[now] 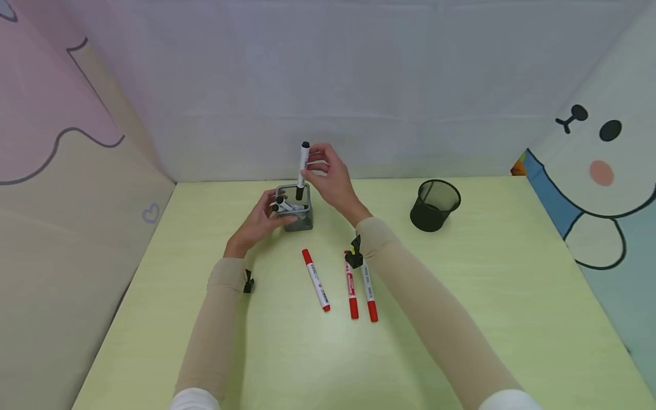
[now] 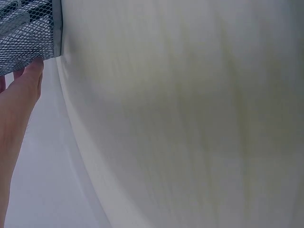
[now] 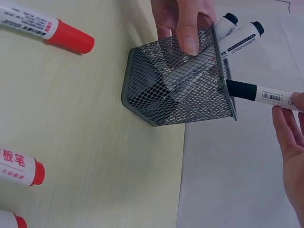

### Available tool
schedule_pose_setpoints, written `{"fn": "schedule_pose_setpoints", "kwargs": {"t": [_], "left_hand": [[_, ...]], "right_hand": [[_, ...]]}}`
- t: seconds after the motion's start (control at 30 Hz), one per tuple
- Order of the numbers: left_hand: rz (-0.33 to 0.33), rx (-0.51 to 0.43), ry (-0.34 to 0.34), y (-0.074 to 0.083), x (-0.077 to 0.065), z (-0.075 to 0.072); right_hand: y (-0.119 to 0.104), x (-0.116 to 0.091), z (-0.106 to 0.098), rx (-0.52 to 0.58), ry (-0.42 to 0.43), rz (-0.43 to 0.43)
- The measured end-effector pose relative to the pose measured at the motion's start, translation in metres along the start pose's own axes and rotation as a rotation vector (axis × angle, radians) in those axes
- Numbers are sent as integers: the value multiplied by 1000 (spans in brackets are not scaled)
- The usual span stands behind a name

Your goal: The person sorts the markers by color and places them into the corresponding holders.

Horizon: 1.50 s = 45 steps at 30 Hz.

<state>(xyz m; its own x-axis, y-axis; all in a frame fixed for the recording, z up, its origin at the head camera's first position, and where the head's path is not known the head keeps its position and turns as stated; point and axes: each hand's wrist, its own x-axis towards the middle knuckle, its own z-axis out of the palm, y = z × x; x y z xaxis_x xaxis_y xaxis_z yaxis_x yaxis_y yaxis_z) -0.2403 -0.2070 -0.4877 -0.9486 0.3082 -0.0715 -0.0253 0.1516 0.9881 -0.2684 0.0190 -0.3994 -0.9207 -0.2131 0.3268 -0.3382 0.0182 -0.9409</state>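
A square grey mesh pen holder (image 1: 299, 221) stands near the back of the table, with two black-capped markers (image 3: 241, 39) leaning inside it. My left hand (image 1: 260, 219) grips the holder from its left side, thumb on the front wall and fingers behind. Above the opening, my right hand (image 1: 330, 177) pinches another black-capped marker (image 1: 303, 162), nearly upright. Its lower black end is at the holder's rim in the right wrist view. The left wrist view catches only part of the holder (image 2: 28, 38) and of the left hand.
Red-capped markers lie on the table: one on the left (image 1: 316, 280), one in the middle (image 1: 351, 290) and one on the right (image 1: 369, 293), partly under the right forearm. A round black mesh pen holder (image 1: 430, 216) stands at the back right. A white curtain (image 1: 359, 85) hangs behind the table.
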Motion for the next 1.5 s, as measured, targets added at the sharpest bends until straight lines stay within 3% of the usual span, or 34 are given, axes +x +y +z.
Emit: {"fn": "schedule_pose_setpoints", "kwargs": {"t": [0.33, 0.57, 1.0, 1.27, 1.5], "left_hand": [[4, 4, -13, 3, 3, 1], [21, 15, -12, 3, 1, 2], [-12, 14, -3, 6, -4, 2], [-17, -33, -32, 26, -14, 7], [-3, -13, -28, 25, -14, 6]], "right_hand": [[6, -1, 10, -179, -117, 11], [9, -3, 13, -310, -198, -19], [17, -7, 15, -588, -360, -78], [18, -10, 13, -604, -397, -73], [20, -11, 11, -583, -399, -96]]}}
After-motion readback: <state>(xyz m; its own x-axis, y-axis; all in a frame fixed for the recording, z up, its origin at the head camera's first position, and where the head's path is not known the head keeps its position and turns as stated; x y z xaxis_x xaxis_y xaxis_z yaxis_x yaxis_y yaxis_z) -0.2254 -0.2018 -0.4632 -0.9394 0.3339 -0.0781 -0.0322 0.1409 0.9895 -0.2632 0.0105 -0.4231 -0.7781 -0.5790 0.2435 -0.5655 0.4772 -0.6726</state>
